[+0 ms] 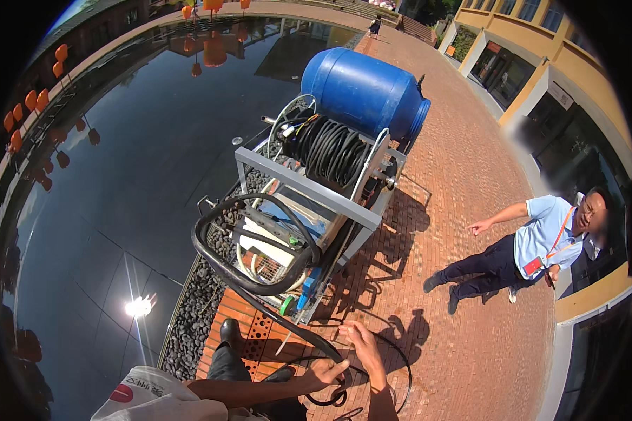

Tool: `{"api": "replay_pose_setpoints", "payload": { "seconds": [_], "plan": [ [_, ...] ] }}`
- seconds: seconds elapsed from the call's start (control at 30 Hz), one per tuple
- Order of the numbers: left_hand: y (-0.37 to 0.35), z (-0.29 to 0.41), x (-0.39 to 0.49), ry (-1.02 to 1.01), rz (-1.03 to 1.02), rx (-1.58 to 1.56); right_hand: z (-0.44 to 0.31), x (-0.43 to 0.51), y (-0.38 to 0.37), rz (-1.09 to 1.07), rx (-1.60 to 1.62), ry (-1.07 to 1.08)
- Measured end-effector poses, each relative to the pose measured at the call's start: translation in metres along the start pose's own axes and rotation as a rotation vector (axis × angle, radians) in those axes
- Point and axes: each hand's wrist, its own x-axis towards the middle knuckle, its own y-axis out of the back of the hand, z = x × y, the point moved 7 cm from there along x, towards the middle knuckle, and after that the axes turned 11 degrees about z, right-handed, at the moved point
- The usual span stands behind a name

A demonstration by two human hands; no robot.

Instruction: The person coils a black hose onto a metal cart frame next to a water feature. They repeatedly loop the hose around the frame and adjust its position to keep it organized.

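My left hand (324,374) is closed around a thick black hose (295,327). From there the hose rises to a heavy loop lying on the front of a grey metal-framed cart (308,187). Just right of it, my right hand (359,339) is raised with its fingers loosely bent and nothing clearly held in it. A thinner black cable (410,368) runs behind that hand and curves over the brick paving. Wound black hose fills the reel (332,150) on the cart. Behind the reel, a blue plastic barrel (361,87) lies on its side.
A dark reflecting pool (137,158) borders the left side, edged with black pebbles (189,321). Brick paving (468,152) stretches to the right. There a person (542,242) in a light blue shirt stands with one arm stretched toward the cart. A yellow building (574,68) lies beyond.
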Motion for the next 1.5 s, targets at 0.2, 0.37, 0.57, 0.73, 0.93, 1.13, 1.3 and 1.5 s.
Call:
{"api": "replay_pose_setpoints", "payload": {
  "seconds": [0.2,0.37,0.57,0.73,0.93,1.13,1.3,1.5],
  "plan": [
    [0.023,0.109,0.084,0.106,0.064,-0.220,0.145,-0.110,0.002,-0.030,0.563,-0.684],
    [0.060,0.047,0.104,0.805,-0.692,0.324,0.138,-0.192,-0.030,0.510,0.160,-0.494],
    [0.073,0.260,0.204,0.047,-0.075,0.031,0.074,-0.184,-0.078,0.747,0.551,-0.679],
    [0.193,0.290,0.096,-0.712,-0.190,0.023,0.055,-0.153,-0.122,0.614,0.721,-0.867],
    [0.342,0.153,-0.003,-0.946,0.344,0.711,0.079,-0.159,-0.097,0.744,0.453,-0.875],
    [0.328,0.089,-0.040,-1.082,0.356,0.339,0.110,-0.208,-0.056,0.902,0.271,-0.936],
    [0.245,0.020,0.012,-1.090,0.293,0.453,0.098,-0.224,-0.010,0.984,0.247,-0.926],
    [0.131,0.049,0.150,-0.925,0.401,0.567,0.054,-0.192,0.003,0.866,0.688,-0.995]
  ]
}}
